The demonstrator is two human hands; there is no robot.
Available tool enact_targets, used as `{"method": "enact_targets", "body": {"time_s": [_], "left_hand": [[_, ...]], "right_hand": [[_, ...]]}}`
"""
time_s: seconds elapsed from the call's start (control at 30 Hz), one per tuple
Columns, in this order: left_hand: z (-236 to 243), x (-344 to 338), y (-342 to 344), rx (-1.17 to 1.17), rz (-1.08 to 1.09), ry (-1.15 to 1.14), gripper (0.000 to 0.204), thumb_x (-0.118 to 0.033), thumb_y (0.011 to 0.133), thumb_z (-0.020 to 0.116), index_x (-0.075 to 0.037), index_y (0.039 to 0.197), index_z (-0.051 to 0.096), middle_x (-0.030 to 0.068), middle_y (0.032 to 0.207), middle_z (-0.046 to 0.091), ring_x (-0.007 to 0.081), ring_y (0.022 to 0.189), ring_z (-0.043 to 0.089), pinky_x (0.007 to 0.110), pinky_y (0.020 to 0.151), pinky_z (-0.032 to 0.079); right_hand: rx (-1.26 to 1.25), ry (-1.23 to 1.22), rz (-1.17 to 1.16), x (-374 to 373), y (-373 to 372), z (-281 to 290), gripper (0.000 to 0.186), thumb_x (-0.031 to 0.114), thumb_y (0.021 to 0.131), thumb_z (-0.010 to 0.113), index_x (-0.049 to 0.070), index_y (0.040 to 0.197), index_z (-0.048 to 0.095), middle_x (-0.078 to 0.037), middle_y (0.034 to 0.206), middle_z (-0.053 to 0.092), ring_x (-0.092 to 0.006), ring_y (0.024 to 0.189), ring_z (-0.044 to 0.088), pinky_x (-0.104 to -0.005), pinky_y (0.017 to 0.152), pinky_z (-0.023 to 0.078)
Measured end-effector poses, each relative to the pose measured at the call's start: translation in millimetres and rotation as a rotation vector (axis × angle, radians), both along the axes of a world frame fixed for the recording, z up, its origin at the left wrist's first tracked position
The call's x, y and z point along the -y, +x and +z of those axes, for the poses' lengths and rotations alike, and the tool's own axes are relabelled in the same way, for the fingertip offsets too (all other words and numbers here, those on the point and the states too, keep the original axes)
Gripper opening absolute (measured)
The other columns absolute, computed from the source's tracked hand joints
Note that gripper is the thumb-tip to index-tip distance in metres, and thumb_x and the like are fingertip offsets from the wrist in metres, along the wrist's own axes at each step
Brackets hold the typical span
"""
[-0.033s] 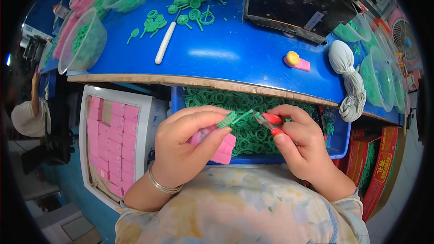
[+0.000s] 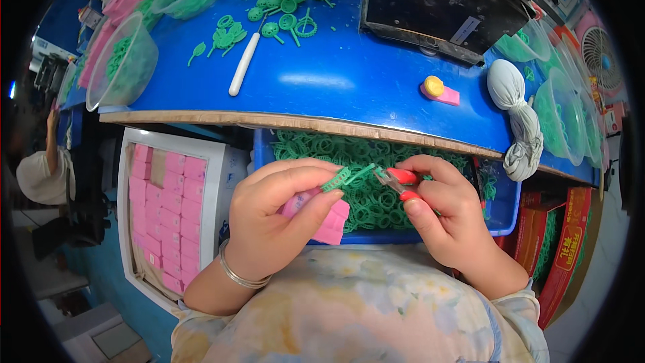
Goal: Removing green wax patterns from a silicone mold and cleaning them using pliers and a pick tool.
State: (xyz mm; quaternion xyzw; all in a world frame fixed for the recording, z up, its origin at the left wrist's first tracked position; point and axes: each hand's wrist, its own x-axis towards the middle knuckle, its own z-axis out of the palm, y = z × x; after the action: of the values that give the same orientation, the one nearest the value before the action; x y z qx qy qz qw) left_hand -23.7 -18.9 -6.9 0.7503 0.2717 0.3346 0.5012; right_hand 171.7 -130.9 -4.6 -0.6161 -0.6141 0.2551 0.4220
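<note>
My left hand (image 2: 285, 208) is closed on a small green plastic piece (image 2: 336, 179) with a stick part reaching right. A pink block (image 2: 329, 224) shows just below its fingers; I cannot tell whether it is held. My right hand (image 2: 447, 222) grips red-handled nippers (image 2: 403, 176), their metal jaws at the tip of the green stick. Beneath both hands sits a blue tray (image 2: 512, 215) full of green plastic rings (image 2: 376, 208).
Above lies a blue table (image 2: 322, 97) with green pieces, a white-handled tool (image 2: 243, 67), a pink-yellow item (image 2: 440, 94), tubs (image 2: 121, 60), a black machine (image 2: 437, 7) and grey cloth (image 2: 510, 121). Boxes (image 2: 564, 249) and a pink-block crate (image 2: 168, 215) flank the tray. Another person (image 2: 47, 168) is at left.
My right hand and the nippers have shifted very slightly left, toward the green piece. Little else differs.
</note>
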Motion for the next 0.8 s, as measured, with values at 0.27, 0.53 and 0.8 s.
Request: {"method": "enact_targets", "body": {"time_s": [0.27,0.53,0.8], "left_hand": [[0.5,0.9,-0.7,-0.037,0.008,0.019,0.016,0.002,0.071,0.069,0.001,0.086,0.065,0.0128,0.087,0.066,0.0197,0.072,0.063,0.027,0.063,0.049],[3.7,-3.2,-3.8,-0.079,-0.008,0.182,0.017,0.004,0.070,0.067,0.000,0.086,0.063,0.0140,0.092,0.066,0.0221,0.076,0.063,0.028,0.066,0.051],[6.6,1.9,4.4,-0.072,-0.147,0.189,0.021,0.001,0.071,0.069,-0.002,0.091,0.062,0.0108,0.090,0.063,0.0197,0.070,0.061,0.028,0.062,0.049]], "right_hand": [[0.169,0.038,-0.006,-1.8,0.8,0.9,0.020,0.018,0.078,0.065,0.001,0.068,0.063,-0.014,0.080,0.060,-0.0269,0.063,0.058,-0.0334,0.054,0.046],[0.456,-0.181,-0.066,4.1,3.3,-20.8,0.022,0.019,0.076,0.068,0.003,0.064,0.060,-0.010,0.069,0.054,-0.0269,0.056,0.053,-0.0355,0.051,0.044],[0.211,0.130,0.061,-14.7,-7.3,1.5,0.022,0.021,0.078,0.065,0.004,0.086,0.052,-0.011,0.080,0.052,-0.0290,0.065,0.054,-0.0358,0.054,0.044]]}}
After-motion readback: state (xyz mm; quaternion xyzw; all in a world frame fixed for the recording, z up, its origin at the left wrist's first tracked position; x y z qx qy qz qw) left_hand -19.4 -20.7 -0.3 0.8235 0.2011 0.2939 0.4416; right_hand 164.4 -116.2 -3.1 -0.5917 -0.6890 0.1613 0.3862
